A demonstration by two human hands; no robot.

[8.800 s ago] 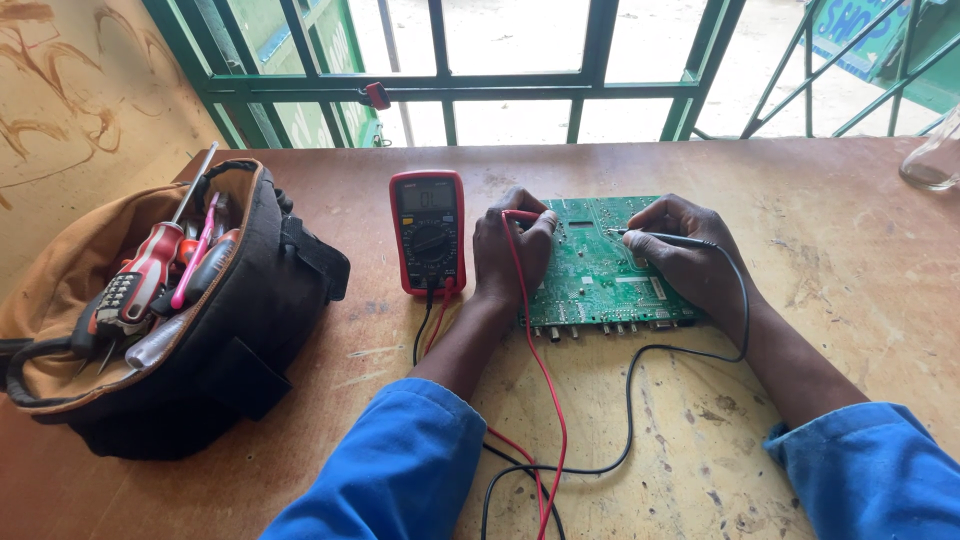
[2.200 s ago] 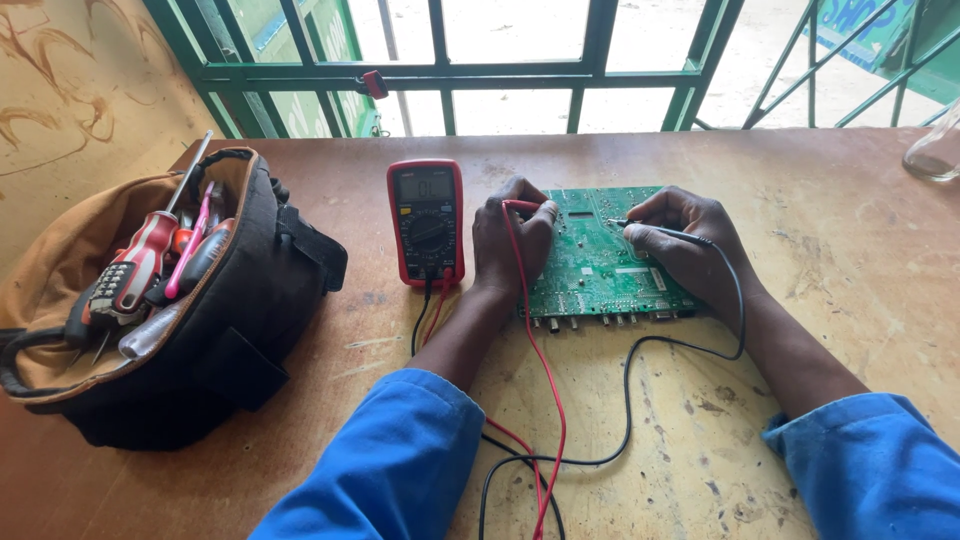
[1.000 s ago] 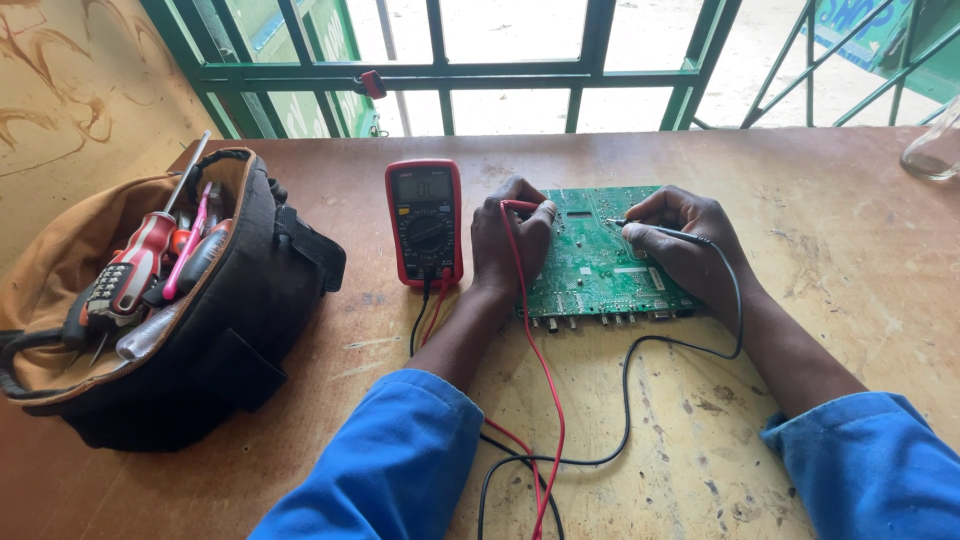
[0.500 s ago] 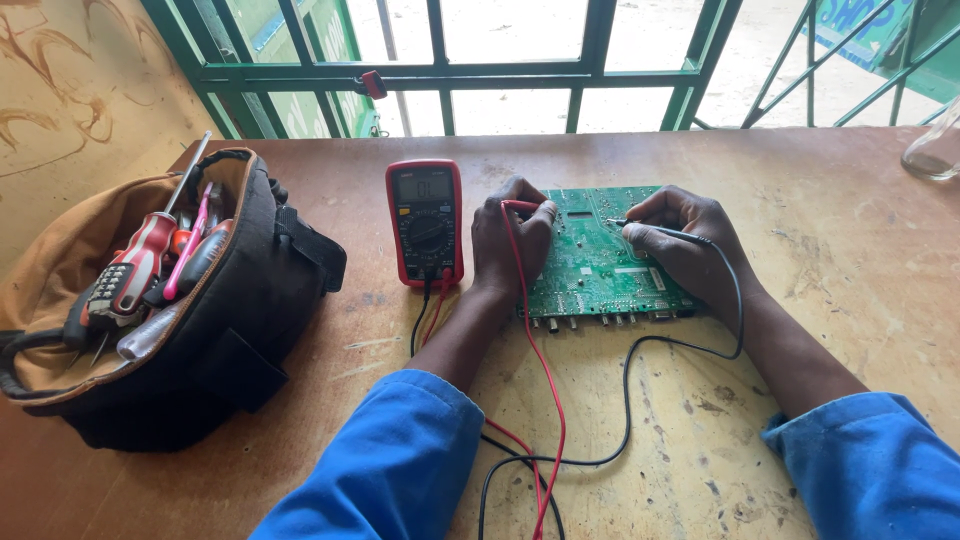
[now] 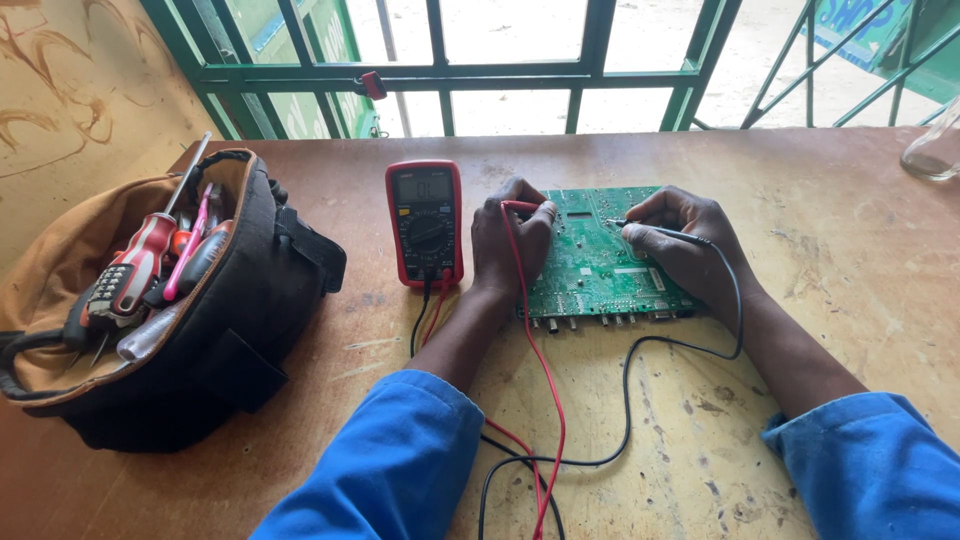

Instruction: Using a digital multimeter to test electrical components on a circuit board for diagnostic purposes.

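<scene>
at the far left, an open black-and-tan fabric tool bag [image 5: 200, 330] sat on the worn brown wooden tabletop [image 5: 860, 250], holding a red-handled screwdriver [image 5: 140, 262], a pink-handled tool [image 5: 188, 255] and other tools that could not be told apart. to its right, a red-cased digital multimeter [image 5: 425, 225] lay flat with its screen facing up; a black and a red lead were plugged into its lower edge.

just right of the meter, the left hand [image 5: 510, 245] rested on the left edge of a green rectangular circuit board [image 5: 595, 265]. its grip was pinched on the red probe [image 5: 520, 206], fingertips curled down, with the probe end against the upper left area of the board. the red lead wire [image 5: 545, 380] ran from under the hand down toward the near edge of the tabletop.

the board lay flat at the centre of the tabletop, its row of connectors facing the person.

the right hand [image 5: 685, 250] rested on the right part of the board. its grip was pinched on the black probe [image 5: 660, 232], held like a pen, tip pointing left onto the upper middle of the board. the black lead wire [image 5: 640, 400] looped over the wrist and across the tabletop. both forearms wore blue sleeves [image 5: 395, 460].

at the far right edge stood a clear glass vessel [image 5: 932, 150], only partly in view. behind the tabletop ran green metal window bars [image 5: 590, 60].
</scene>
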